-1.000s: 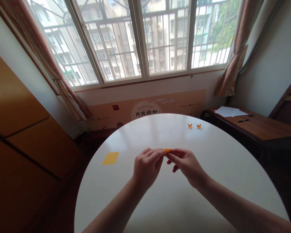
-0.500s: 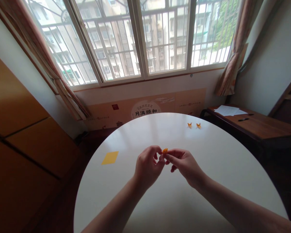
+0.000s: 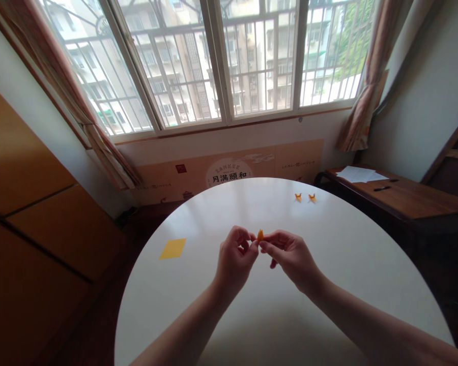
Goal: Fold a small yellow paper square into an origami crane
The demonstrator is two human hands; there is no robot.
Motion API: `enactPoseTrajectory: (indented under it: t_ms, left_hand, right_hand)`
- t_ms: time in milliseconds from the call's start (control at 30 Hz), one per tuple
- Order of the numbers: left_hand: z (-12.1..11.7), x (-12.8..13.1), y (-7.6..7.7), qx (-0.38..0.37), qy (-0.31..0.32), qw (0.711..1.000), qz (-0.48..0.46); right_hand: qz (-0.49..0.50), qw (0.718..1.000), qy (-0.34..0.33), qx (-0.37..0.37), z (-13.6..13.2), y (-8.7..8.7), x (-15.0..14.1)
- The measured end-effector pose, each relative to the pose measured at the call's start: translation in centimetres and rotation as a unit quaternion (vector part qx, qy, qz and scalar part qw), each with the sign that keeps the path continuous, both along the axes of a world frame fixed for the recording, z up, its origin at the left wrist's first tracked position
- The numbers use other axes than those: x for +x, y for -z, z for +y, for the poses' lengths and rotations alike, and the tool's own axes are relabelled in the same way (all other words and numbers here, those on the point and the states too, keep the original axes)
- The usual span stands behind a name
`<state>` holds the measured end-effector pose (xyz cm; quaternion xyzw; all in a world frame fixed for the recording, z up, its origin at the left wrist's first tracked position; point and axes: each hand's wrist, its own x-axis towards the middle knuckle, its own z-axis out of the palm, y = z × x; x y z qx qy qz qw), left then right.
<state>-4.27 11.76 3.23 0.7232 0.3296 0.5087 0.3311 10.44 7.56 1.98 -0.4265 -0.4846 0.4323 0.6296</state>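
Note:
Between my fingertips, over the middle of the round white table (image 3: 278,315), is a small folded piece of orange-yellow paper (image 3: 260,235), pointed at the top. My left hand (image 3: 236,254) pinches it from the left, thumb and forefinger closed at its lower part. From the other side my right hand (image 3: 290,254) pinches it too, its other fingers curled beneath. The fingertips cover the paper's lower end. Toward the far right of the table stand two small folded paper birds, one bird (image 3: 298,197) just left of the other bird (image 3: 312,198).
A flat yellow paper square (image 3: 172,249) lies on the table's left side. Beyond the table at right, a wooden side table (image 3: 423,195) bears white sheets (image 3: 361,174) and a black pen (image 3: 382,188). A barred window and tied curtains are behind.
The folded paper has turned from lying nearly flat to pointing upward. My left fingers have shifted from over it to its left side, the hand opening into a rounder pinch.

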Motion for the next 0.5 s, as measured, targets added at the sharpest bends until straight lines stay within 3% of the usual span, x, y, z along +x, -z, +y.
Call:
enactPoseTrajectory:
  t_ms: [500]
  left_hand:
    - [-0.30,0.21,-0.26,-0.073,0.033,0.997,-0.018]
  right_hand:
    - [0.047,0.999,0.022,0.013,0.28,0.09,-0.24]
